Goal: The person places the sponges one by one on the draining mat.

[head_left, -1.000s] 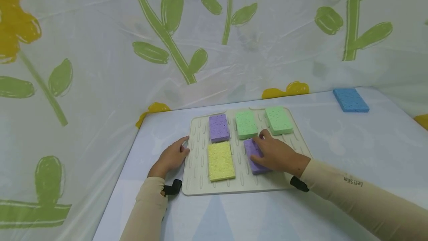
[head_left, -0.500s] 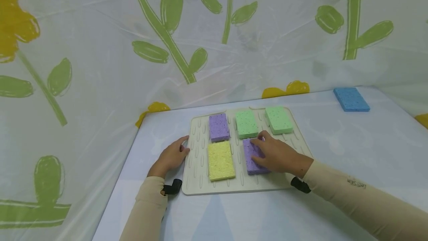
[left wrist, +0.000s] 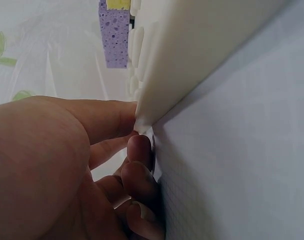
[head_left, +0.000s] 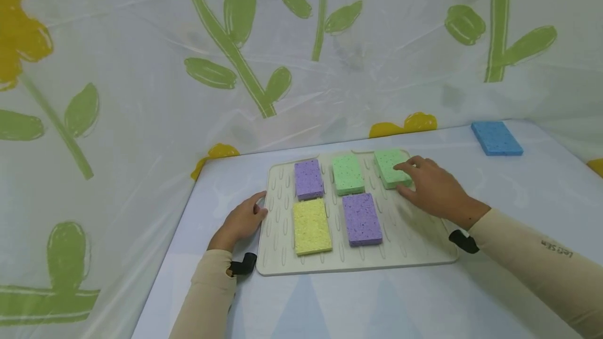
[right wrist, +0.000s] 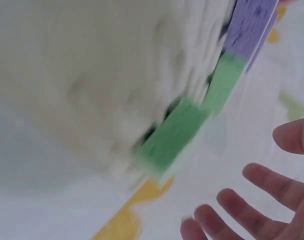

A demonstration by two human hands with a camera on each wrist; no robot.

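A pale ribbed mat [head_left: 278, 245] lies on the table, bearing several sponges. At its left edge is my left hand [head_left: 242, 223], thumb and index fingertips touching the rim; the left wrist view shows the other fingers bent loosely by the table. My right hand [head_left: 435, 190] hovers over the mat's right side, fingers spread, holding nothing. It is nearest the right green sponge [head_left: 390, 169] and partly overlaps it in the head view. A second green sponge [head_left: 347, 174] and a purple sponge [head_left: 308, 178] share the back row. In front lie a yellow sponge [head_left: 312, 226] and another purple sponge [head_left: 361, 218].
A blue sponge [head_left: 497, 138] lies off the mat at the table's back right. A white curtain [head_left: 367, 98] with printed flowers hangs behind the table [head_left: 330, 307]. Table surface shows in front of the mat and to its right.
My right hand has let go of the front purple sponge and moved right and back, over the right green sponge. The purple sponge lies fully visible. My left hand has stayed put.
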